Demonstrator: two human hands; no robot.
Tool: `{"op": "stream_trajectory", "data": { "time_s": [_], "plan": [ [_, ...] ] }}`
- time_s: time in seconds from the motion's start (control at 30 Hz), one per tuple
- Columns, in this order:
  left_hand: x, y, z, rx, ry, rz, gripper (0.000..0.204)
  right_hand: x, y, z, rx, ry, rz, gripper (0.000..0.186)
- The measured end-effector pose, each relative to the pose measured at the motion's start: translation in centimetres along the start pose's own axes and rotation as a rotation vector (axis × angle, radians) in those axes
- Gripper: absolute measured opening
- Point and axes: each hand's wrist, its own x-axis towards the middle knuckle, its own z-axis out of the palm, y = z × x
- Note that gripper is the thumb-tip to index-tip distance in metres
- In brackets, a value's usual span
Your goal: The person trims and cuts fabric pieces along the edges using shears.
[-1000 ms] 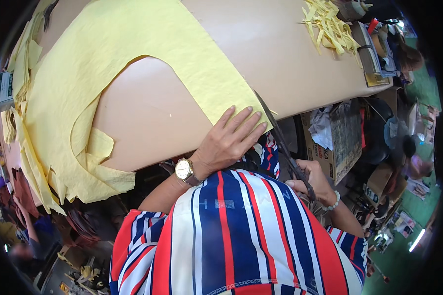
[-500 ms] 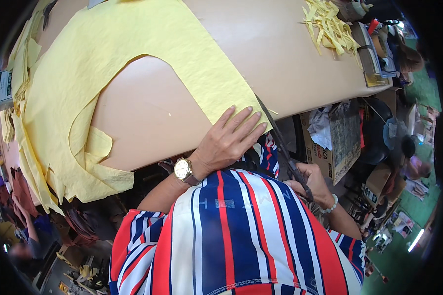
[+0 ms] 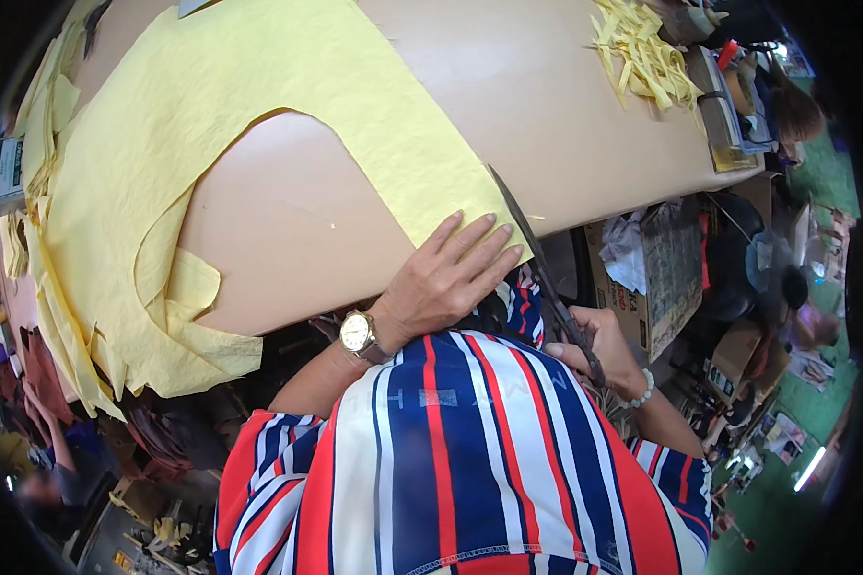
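My left hand [image 3: 446,273] lies with its fingers spread flat on the narrow end of a curved yellow sheet [image 3: 393,105], pressing it near the table's front edge. My right hand [image 3: 606,347] is closed round the handles of long dark scissors [image 3: 525,228]. Their blades lie along the right edge of the sheet beside my left fingertips, with the tips pointing away from me over the table [image 3: 547,105]. The lower handle part is partly hidden by my right hand and shirt.
A heap of thin yellow strips [image 3: 642,57] lies at the far right, by stacked items [image 3: 729,105] on the table corner. More yellow sheets [image 3: 53,144] pile up at the left. Below the right side stands a cardboard box [image 3: 657,278]. Another person's arm [image 3: 53,431] shows at lower left.
The scissors have shifted slightly forward and left, their tips now farther up the sheet's edge. My right hand has moved a little with them. My left hand stays nearly in place.
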Motion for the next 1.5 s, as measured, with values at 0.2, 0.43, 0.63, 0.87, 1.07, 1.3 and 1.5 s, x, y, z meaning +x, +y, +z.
{"op": "stream_trajectory", "data": {
  "time_s": [0.2, 0.43, 0.63, 0.87, 1.07, 1.3, 1.5],
  "plan": [
    [0.0, -0.1, -0.1, -0.028, 0.022, 0.008, 0.040, 0.8, -1.0, 0.3, 0.043, 0.012, 0.021, 0.029],
    [0.1, -0.1, -0.1, -0.037, 0.027, 0.012, 0.037, 1.0, -0.4, 0.3, -0.035, 0.004, -0.019, 0.029],
    [-0.1, -0.2, 0.0, -0.037, 0.023, 0.020, 0.036, 1.6, -1.5, 0.7, 0.013, 0.027, -0.034, 0.030],
    [-0.2, -0.1, 0.1, -0.040, 0.020, 0.020, 0.036, 1.1, -0.9, 0.6, -0.021, 0.045, -0.021, 0.032],
    [-0.3, -0.2, 0.0, -0.037, 0.012, 0.030, 0.036, 0.8, -0.7, 0.6, -0.061, 0.050, 0.018, 0.031],
    [-0.1, -0.3, -0.2, -0.054, 0.021, 0.039, 0.035, 1.0, -0.1, 0.4, 0.008, 0.017, 0.020, 0.027],
    [-0.2, -0.3, -0.2, -0.063, 0.033, 0.044, 0.035, 2.7, -1.4, 0.6, 0.053, 0.006, -0.016, 0.028]
  ]
}}
